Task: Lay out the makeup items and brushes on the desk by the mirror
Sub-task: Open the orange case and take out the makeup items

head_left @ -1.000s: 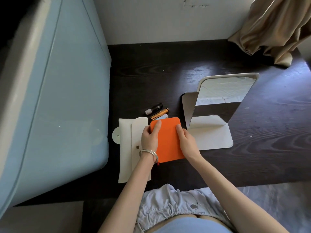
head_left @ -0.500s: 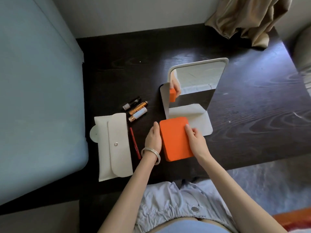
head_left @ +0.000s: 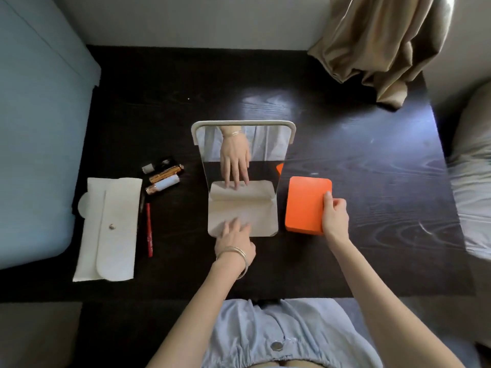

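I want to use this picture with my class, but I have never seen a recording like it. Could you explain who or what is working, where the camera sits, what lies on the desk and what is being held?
No machine here: a person works with bare hands, filmed by a camera on their head looking down. On the dark wooden desk stands a white-framed table mirror. The left hand rests straight fingers on its base. The right hand has its grip on a flat orange case, right of the mirror. To the left lie a white fabric pouch, a thin red pencil and three small makeup tubes.
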The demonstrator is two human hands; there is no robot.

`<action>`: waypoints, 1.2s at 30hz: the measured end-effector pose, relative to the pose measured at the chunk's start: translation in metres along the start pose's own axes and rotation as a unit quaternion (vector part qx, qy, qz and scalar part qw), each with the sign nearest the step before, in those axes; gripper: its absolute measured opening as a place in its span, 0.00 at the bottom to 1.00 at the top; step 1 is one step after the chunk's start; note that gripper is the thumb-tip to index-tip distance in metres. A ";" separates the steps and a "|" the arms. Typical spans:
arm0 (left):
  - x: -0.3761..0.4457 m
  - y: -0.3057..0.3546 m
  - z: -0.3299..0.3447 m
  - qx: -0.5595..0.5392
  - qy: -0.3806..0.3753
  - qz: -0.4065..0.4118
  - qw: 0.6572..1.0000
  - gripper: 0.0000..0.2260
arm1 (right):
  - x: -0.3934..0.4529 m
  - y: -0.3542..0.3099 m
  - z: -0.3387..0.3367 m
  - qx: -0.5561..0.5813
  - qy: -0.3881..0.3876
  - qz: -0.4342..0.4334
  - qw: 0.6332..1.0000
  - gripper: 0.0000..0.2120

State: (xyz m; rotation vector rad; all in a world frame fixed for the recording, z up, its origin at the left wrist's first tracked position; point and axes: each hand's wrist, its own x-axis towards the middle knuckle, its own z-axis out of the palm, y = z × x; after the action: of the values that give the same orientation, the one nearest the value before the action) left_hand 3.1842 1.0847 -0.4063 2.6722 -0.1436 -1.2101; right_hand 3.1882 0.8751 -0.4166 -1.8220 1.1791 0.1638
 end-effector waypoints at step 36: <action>0.017 0.076 -0.013 -0.067 -0.119 -0.156 0.978 0.29 | 0.032 -0.032 0.014 -0.247 -0.167 -0.243 0.923 0.38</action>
State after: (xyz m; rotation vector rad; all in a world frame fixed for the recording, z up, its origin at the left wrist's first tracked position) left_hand 3.2044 1.0098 -0.3934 2.4892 0.3236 -1.5699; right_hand 3.2347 0.8685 -0.4215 -2.3530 0.4400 0.4970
